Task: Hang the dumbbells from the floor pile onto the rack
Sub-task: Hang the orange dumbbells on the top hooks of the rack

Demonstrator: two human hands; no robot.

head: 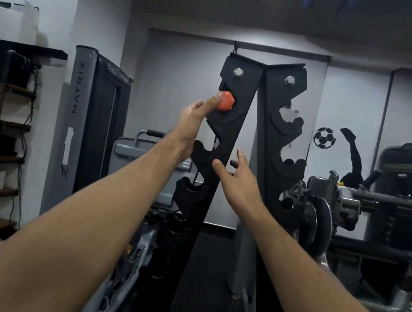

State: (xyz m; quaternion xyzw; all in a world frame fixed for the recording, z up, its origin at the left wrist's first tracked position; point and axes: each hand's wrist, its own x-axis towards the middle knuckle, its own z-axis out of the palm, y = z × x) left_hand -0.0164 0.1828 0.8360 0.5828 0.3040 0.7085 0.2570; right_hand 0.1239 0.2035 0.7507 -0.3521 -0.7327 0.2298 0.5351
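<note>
A tall black metal dumbbell rack (232, 133) with two slanted uprights meeting at the top is seen straight ahead, each upright lined with hooked cradles. A small orange hexagonal-ended dumbbell (225, 101) is seated in the uppermost cradle of the left upright, only one end being visible; the rest is hidden behind the upright. The left hand (195, 117) is raised to that cradle with its fingers extended, and a fingertip is pressed against, or held just beside, the orange end; contact cannot be told for sure because the fingertip is blurred. Nothing is gripped by this hand. The right hand (238, 179) is held lower, between the two uprights, with thumb and fingers spread apart and relaxed, and nothing is held in it; it appears close to the inner edge of the left upright. The cradles below the orange dumbbell and those on the right upright are seen bare. A grey weight machine marked MATRIX (76, 120) stands to the left, and a black football sticker (324, 138) is fixed on the white wall behind.
</note>
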